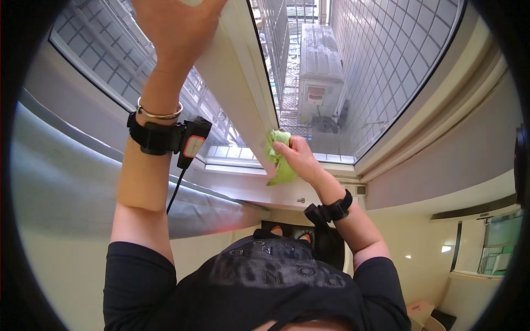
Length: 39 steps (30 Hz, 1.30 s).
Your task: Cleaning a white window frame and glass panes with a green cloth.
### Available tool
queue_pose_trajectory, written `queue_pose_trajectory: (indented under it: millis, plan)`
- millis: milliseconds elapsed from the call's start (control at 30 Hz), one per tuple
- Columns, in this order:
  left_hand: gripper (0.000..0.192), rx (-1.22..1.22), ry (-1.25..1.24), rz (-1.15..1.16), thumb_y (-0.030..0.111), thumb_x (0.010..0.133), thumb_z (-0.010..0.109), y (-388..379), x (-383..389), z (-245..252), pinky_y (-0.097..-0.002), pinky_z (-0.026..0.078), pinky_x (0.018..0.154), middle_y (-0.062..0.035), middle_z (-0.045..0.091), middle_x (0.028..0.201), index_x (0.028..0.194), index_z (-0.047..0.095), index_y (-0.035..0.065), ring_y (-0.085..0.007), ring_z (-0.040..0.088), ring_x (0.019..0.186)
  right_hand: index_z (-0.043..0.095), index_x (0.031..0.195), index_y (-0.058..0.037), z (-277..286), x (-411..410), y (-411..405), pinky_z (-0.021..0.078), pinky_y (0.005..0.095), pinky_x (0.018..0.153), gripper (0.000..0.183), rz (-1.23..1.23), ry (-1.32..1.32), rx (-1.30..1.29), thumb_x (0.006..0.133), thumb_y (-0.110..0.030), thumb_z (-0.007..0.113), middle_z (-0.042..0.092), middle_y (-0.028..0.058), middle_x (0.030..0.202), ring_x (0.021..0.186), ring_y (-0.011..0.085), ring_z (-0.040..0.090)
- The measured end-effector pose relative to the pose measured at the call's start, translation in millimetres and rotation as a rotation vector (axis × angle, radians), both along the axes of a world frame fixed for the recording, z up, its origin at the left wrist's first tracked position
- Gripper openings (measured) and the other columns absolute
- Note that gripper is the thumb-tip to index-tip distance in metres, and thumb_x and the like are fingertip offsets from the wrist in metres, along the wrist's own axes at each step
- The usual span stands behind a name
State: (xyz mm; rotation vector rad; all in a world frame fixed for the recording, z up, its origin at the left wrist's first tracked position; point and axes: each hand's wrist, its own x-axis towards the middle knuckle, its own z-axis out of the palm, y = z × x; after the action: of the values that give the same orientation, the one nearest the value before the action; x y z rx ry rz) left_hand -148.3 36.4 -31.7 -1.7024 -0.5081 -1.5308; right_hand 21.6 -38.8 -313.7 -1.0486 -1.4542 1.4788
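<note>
Bunched in my right hand (299, 156) is a green cloth (280, 145), its loose end hanging below my fingers. The cloth lies against the lower part of a white window frame upright (236, 74), close to the sill (248, 178). My left hand (176, 31) is raised high on the left side of that same upright, and its fingertips are cut off by the top of the view. Whether it grips the frame cannot be seen. To the right of the upright is a glass pane (372, 82).
A curtain (74, 173) hangs at the left. On the sill sit a small metal object (301, 200) and a white remote control (361, 190). Beyond the glass stands an air conditioner's outdoor unit (321, 70) by a tiled wall (385, 53). My feet rest on a dark surface (327, 248).
</note>
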Motion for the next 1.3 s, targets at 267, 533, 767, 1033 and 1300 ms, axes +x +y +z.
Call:
queue_pose_trajectory:
  millis: [267, 533, 767, 1033, 1300]
  plan:
    - [0.08, 0.011, 0.026, 0.08, 0.004, 0.065, 0.062, -6.4, -3.6, 2.2, -0.0498, 0.022, 0.116, -0.0249, 0.028, 0.152, 0.141, 0.041, 0.0007, -0.0405, 0.025, 0.143, 0.061, 0.093, 0.0053, 51.9, -8.6, 30.0, 0.0486, 0.0393, 0.06, 0.026, -0.272, -0.054, 0.48, 0.087, -0.02, 0.062, 0.063, 0.0196, 0.071, 0.062, 0.0275, 0.062]
    - [0.081, -0.018, -0.025, 0.061, 0.001, 0.065, 0.064, -15.3, -0.1, 3.0, -0.0482, 0.025, 0.116, -0.0239, 0.026, 0.153, 0.143, 0.039, 0.0023, -0.0406, 0.024, 0.143, 0.062, 0.093, 0.0027, 8.3, -15.3, 25.3, 0.0484, 0.0498, 0.07, 0.028, -0.341, -0.424, 0.434, 0.083, -0.024, 0.061, 0.064, 0.0257, 0.078, 0.078, 0.045, 0.062]
    - [0.078, -0.128, -0.046, 0.009, 0.01, 0.064, 0.073, -19.5, 2.2, 2.8, -0.0449, 0.036, 0.108, -0.024, 0.029, 0.151, 0.138, 0.047, 0.0051, -0.0397, 0.033, 0.137, 0.062, 0.107, 0.0017, 158.0, -18.4, 41.2, 0.0503, 0.0368, 0.071, 0.028, -0.304, -0.058, 0.722, 0.086, -0.016, 0.066, 0.065, 0.0218, 0.086, 0.076, 0.0315, 0.065]
    - [0.08, -0.126, -0.075, 0.029, 0.01, 0.063, 0.074, -8.2, 3.9, 5.0, -0.045, 0.035, 0.109, -0.024, 0.029, 0.151, 0.138, 0.046, 0.0048, -0.0409, 0.033, 0.137, 0.06, 0.122, -0.0013, 67.4, -5.5, 49.0, 0.0519, 0.0356, 0.078, 0.037, -0.302, -0.084, 0.759, 0.087, -0.014, 0.066, 0.067, 0.021, 0.1, 0.09, 0.0302, 0.068]
    - [0.075, -0.232, -0.083, 0.021, 0.012, 0.069, 0.072, -18.5, 1.1, 0.6, -0.05, 0.026, 0.114, -0.0248, 0.028, 0.152, 0.139, 0.046, 0.0069, -0.0427, 0.028, 0.14, 0.06, 0.121, -0.0012, 209.8, -19.7, 71.0, 0.0518, 0.035, 0.075, 0.035, -0.349, 0.02, 0.996, 0.087, -0.01, 0.063, 0.067, 0.0184, 0.096, 0.081, 0.029, 0.067]
